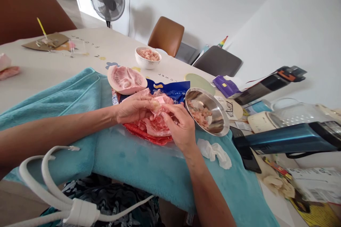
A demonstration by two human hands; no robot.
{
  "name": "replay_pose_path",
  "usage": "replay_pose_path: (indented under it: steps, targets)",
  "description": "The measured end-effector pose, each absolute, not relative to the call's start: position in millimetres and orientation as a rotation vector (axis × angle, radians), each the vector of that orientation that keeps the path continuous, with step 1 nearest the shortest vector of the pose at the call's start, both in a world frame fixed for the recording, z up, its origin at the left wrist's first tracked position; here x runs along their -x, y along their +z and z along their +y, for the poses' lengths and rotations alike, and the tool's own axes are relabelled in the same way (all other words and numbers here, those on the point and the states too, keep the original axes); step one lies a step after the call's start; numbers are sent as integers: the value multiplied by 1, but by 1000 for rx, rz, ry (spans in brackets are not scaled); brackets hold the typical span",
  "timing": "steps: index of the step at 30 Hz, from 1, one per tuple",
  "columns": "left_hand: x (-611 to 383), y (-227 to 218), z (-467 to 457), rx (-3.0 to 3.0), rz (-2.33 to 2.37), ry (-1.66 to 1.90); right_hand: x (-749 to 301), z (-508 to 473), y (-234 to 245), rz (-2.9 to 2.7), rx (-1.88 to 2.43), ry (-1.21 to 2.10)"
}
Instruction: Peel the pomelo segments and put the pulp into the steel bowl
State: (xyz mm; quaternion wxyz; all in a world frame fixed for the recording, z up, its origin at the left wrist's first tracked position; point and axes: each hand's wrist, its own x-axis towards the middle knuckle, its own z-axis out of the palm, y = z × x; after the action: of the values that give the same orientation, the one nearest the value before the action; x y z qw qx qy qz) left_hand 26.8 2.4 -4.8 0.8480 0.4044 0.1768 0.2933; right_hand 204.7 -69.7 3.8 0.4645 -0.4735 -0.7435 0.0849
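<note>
My left hand [134, 109] and my right hand [181, 125] meet over a heap of pink pomelo peel [157, 127]. Between their fingertips is a small pale pomelo segment [156, 107], gripped from both sides and partly hidden by the fingers. The peel lies on a red and blue plastic bag [172, 90]. Behind my left hand rests a half pomelo rind [128, 79], its hollow pink inside showing. Close to my right hand, a tilted steel bowl [220, 113] contains loose pomelo flesh [200, 116].
A teal towel [138, 163] spreads under the work. Farther back stands a white bowl [147, 64] of pomelo flesh. Crumpled tissue [214, 153], a phone [246, 154], a blue bottle [290, 138] and a dark bottle [261, 87] lie to the right. A white cable [82, 212] hangs in front.
</note>
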Motion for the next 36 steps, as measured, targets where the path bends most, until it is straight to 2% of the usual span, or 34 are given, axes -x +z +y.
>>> replay_pose_path:
  steps: [14, 20, 22, 26, 30, 33, 36]
  targets:
    - [-28, -8, 3, -880, 402, 652, -207, -65, -6, -1753, 1359, 194]
    - [-26, -9, 6, -857, 473, 653, -209, -64, -1, -1389, 1390, 618]
    - [-25, -10, 7, -847, 467, 671, -211, -64, 3, -1308, 1346, 668]
    - [-24, -11, 8, -807, 416, 641, -230, -63, 11, -1220, 1376, 440]
    - [-24, -10, 10, -778, 354, 603, -268, -56, 14, -1175, 1622, -133]
    - [-24, -9, 10, -766, 336, 605, -289, -50, 13, -1221, 1815, -294]
    - [-25, -11, 8, -757, 360, 631, -290, -49, 13, -1268, 1739, -420]
